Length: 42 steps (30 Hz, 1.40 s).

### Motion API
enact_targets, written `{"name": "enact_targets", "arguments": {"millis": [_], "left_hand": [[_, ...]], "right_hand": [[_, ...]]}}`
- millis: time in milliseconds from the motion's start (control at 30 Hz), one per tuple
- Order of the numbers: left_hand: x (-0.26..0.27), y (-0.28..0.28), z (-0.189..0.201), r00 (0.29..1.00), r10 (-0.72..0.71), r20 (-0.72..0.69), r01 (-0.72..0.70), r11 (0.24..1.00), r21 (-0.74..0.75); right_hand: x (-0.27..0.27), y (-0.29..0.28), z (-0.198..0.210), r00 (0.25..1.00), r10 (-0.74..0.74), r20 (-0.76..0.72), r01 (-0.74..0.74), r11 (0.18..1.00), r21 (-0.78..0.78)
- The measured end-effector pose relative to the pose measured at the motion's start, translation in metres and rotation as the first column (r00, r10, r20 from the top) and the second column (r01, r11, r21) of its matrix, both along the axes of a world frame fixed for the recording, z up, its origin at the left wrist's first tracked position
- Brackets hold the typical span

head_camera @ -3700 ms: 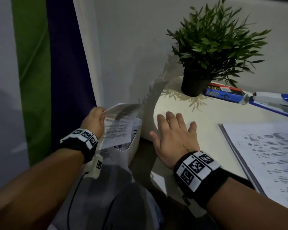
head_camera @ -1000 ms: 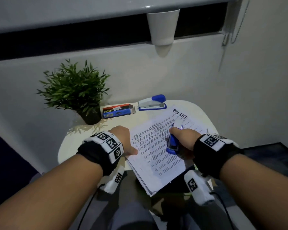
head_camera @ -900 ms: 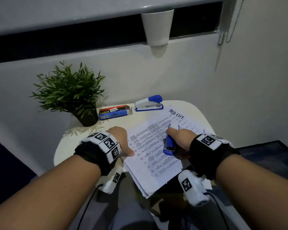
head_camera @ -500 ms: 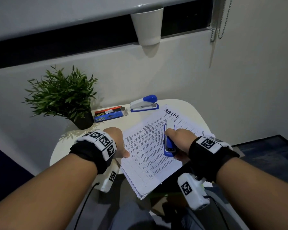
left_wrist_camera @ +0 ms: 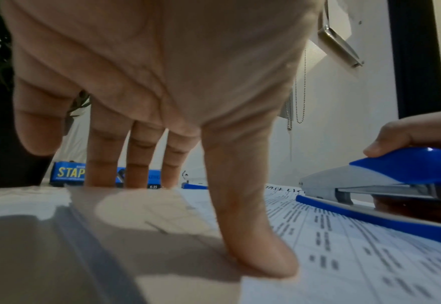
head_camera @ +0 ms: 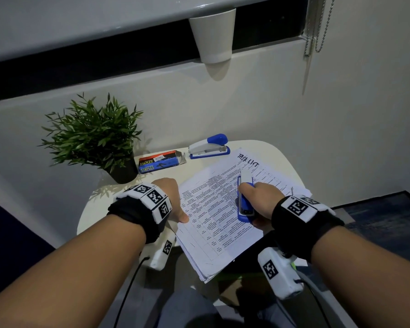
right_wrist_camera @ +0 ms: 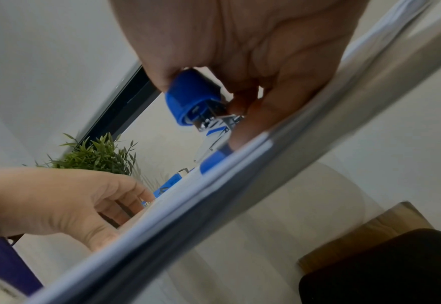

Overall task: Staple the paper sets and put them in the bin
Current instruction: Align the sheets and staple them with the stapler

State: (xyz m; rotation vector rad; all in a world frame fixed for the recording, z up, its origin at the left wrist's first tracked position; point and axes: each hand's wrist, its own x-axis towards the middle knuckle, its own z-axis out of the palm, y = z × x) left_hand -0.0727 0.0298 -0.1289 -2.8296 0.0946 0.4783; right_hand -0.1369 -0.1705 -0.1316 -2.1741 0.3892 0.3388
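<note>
The round white table [head_camera: 118,221] fills the middle of the head view, and the paper stack [head_camera: 213,216] lies across its lower right, its near corner hanging past the table edge. That overhang is the largest risk: press a staple there and the sheets could sag or slide off, since nothing supports them underneath.

The left hand [head_camera: 173,197], left of centre, lies flat with straight fingers and its thumb pressing the stack's left margin. If it lifts early, I judge the top sheets may fan out and be stapled crooked.

The right hand [head_camera: 256,200], right of centre, is curled tight round a blue stapler [head_camera: 244,200] lying on top of the page; whether any sheets sit in its mouth cannot be told. Squeezed now, it may fire without binding anything.

A second stapler [head_camera: 208,146] and a staples box [head_camera: 160,161] sit idle at the table's far edge beside a potted plant [head_camera: 92,136]. No bin is in view.
</note>
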Motion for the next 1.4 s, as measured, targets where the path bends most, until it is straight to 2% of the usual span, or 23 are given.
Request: {"name": "enact_targets", "arguments": {"millis": [167,300,433,533,633,733,867,967,1033,1067,1200,1267,1300,1333,1400], "left_hand": [[-0.006,0.005,-0.004,0.997,-0.055,0.061,0.057,0.998,-0.04],[-0.009,0.007,-0.005,0.997,-0.011,0.08,0.016,0.998,-0.068],[-0.014,0.002,0.001,0.993,-0.046,0.109,0.052,0.997,-0.051],[-0.006,-0.006,0.014,0.995,-0.1,0.017,0.101,0.995,-0.013],[0.016,-0.018,0.024,0.99,-0.06,-0.128,0.059,0.998,-0.016],[0.035,-0.031,0.024,0.991,-0.062,-0.12,0.053,0.995,-0.08],[0.054,-0.051,0.015,0.988,-0.132,-0.082,0.129,0.991,-0.038],[0.058,-0.057,0.01,0.989,-0.143,-0.028,0.141,0.988,-0.059],[0.054,-0.054,0.012,0.989,-0.144,-0.016,0.141,0.982,-0.126],[0.052,-0.049,0.014,0.991,-0.131,-0.014,0.126,0.973,-0.195],[0.028,-0.024,0.025,0.999,-0.038,-0.025,0.022,0.877,-0.481],[0.018,-0.012,0.021,1.0,0.006,0.008,0.0,0.806,-0.592],[0.014,-0.005,0.015,0.999,0.039,0.018,-0.017,0.748,-0.664],[0.008,0.001,0.009,0.997,0.079,0.009,-0.045,0.656,-0.753],[-0.004,0.011,-0.003,0.986,0.155,-0.057,-0.119,0.43,-0.895]], "right_hand": [[-0.001,0.0,0.0,0.998,0.053,0.021,-0.052,0.998,-0.042],[-0.002,0.001,0.0,0.998,0.07,0.003,-0.069,0.996,-0.065],[-0.002,0.001,0.0,0.998,0.057,0.011,-0.056,0.996,-0.065],[-0.001,0.001,0.0,1.0,0.024,0.012,-0.023,0.999,-0.027],[-0.001,-0.001,0.0,1.0,0.009,-0.003,-0.009,0.999,0.041],[-0.002,-0.005,-0.002,1.0,0.013,-0.006,-0.012,0.998,0.058],[0.002,-0.01,-0.011,0.998,0.063,-0.003,-0.063,0.996,0.057],[0.002,-0.013,-0.012,0.999,-0.008,-0.048,0.016,0.987,0.159],[0.003,-0.015,-0.015,0.996,0.024,-0.085,-0.005,0.977,0.211],[0.003,-0.014,-0.011,0.995,0.013,-0.103,0.021,0.948,0.317],[0.008,-0.029,-0.007,0.969,-0.233,-0.084,0.231,0.734,0.639],[0.008,-0.045,-0.006,0.948,-0.317,-0.026,0.252,0.698,0.67],[0.007,-0.051,-0.004,0.938,-0.347,-0.014,0.265,0.688,0.676],[0.007,-0.058,-0.003,0.928,-0.373,-0.014,0.283,0.678,0.678],[0.011,-0.066,-0.004,0.923,-0.384,-0.002,0.29,0.694,0.659]]}}
